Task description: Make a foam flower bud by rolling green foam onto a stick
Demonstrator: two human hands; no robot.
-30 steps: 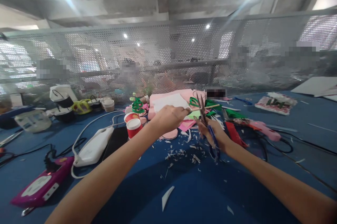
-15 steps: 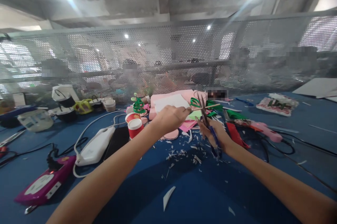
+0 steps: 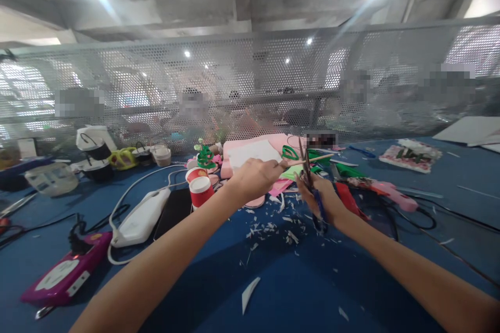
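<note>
My left hand is closed around one end of a thin, pale wooden stick, which points to the right. In my right hand is a pair of scissors with dark blue handles, its blades pointing up and away from me. The blades cross the stick just right of my left fingertips; whether they touch it I cannot tell. White paper scraps lie on the blue table below my hands. Behind them are a white sheet, pink sheets and green strips.
Red-and-white cups stand left of my left forearm, near a black phone, a white power bank and a purple power strip. A pink glue gun with its cable lies at right. A perforated metal panel rises behind.
The scissor blades have come closer together around the stick. My left hand has shifted very slightly to the right, still holding the stick.
</note>
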